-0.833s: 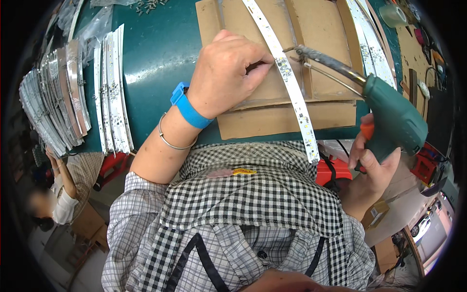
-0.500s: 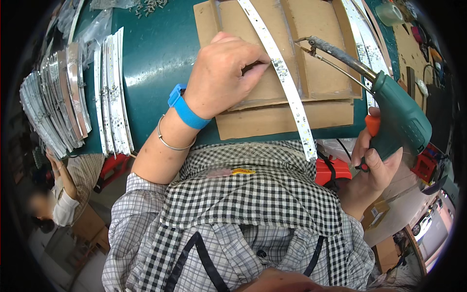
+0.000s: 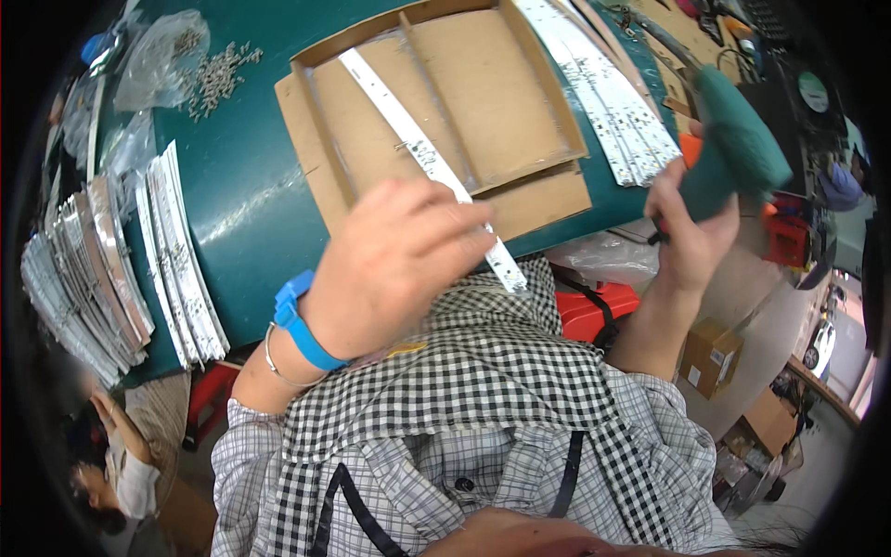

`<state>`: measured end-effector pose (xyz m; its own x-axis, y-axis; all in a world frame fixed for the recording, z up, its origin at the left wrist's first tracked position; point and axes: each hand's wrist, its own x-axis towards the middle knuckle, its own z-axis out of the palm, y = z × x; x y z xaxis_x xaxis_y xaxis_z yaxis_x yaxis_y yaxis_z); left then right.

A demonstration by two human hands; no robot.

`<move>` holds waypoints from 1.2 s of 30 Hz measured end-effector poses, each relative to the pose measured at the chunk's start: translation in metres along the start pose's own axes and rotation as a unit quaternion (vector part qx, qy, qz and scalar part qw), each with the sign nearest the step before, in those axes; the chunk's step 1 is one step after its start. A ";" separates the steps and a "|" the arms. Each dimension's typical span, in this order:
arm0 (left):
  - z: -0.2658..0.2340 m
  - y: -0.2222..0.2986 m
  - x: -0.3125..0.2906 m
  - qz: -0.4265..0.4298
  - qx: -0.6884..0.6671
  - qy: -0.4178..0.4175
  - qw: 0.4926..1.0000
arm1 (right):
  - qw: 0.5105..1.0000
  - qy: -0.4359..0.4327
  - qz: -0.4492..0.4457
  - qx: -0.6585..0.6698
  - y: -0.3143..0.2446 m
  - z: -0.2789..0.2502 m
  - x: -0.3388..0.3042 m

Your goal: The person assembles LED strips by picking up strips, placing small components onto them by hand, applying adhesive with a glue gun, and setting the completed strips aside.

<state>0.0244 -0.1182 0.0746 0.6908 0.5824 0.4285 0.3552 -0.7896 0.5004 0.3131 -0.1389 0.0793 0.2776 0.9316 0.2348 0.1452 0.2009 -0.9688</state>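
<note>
A narrow white LED strip point(image 3: 422, 153) dotted with small components slants across a shallow cardboard tray point(image 3: 501, 88), its near end sticking out over the tray's edge toward my apron. My left hand point(image 3: 394, 246) is on the strip near that end, fingers laid over it and smeared by motion. Whether they grip it cannot be made out. In my right hand point(image 3: 701, 232), raised off to the right, is a green soldering gun point(image 3: 738, 139) with an orange trigger. Its metal barrel points up and away to the left, clear of the strip.
More LED strips point(image 3: 617, 121) lie fanned out right of the tray. Two bundles of strips point(image 3: 181, 269) stand at the table's left, near a pile of small screws point(image 3: 218, 79) and plastic bags point(image 3: 162, 60). Another person point(image 3: 130, 464) is at lower left.
My left hand has come down the strip toward its near end. My right hand still holds the soldering gun, its tip now farther from the strip. The whole view has shifted.
</note>
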 end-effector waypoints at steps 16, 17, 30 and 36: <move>-0.017 0.017 -0.020 0.065 0.071 -0.013 0.995 | 0.806 0.020 -0.212 -0.552 0.043 0.015 0.014; -0.020 0.016 -0.025 0.066 0.084 0.007 0.994 | 0.818 0.006 -0.186 -0.544 0.046 0.014 0.016; -0.103 0.011 -0.149 -0.111 0.299 0.165 0.933 | 0.797 0.000 -0.177 -0.577 0.057 0.006 0.013; -0.112 -0.003 -0.202 -0.209 0.276 0.179 0.921 | 0.795 -0.037 -0.179 -0.579 0.058 0.002 0.015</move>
<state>-0.1863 -0.2121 0.0710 0.2054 0.8059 0.5552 0.8767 -0.4036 0.2616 0.3235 -0.1130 0.0262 -0.0284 0.9011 0.4327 0.9907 0.0831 -0.1080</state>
